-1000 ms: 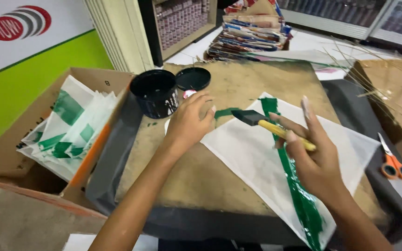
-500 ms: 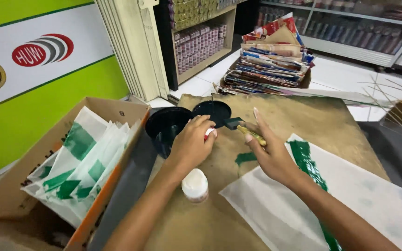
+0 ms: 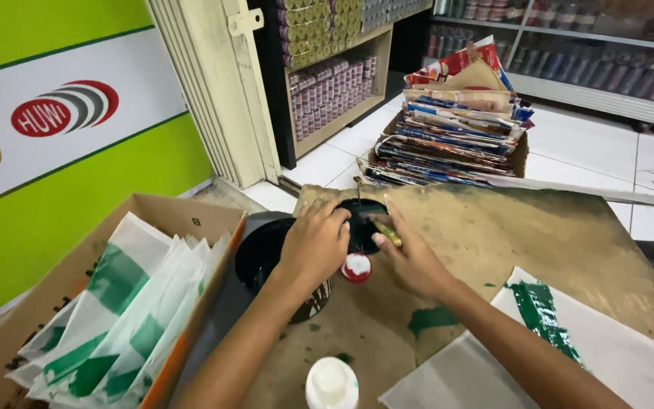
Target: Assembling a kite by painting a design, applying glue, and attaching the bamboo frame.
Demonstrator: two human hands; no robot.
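Observation:
My left hand [image 3: 316, 244] rests on the rim of a black paint can [image 3: 263, 250] near the far left of the brown work board [image 3: 539, 227]. My right hand [image 3: 412, 261] grips a brush with a yellow handle [image 3: 390, 234], its tip down in a round black lid [image 3: 363, 220] just behind the can. A small red and white cap [image 3: 356, 267] lies between the two hands. To the right lies a white sheet with a green painted stripe [image 3: 543, 314].
A cardboard box [image 3: 183, 216] of white bags with green stripes sits at the left. A white bottle [image 3: 331, 383] stands at the near edge. A box of stacked magazines [image 3: 456, 132] is behind the board, with shop shelves [image 3: 334, 91] beyond.
Both hands have moved away from the white sheet toward the can and lid. The brush now dips into the lid. The view has tilted up and closer.

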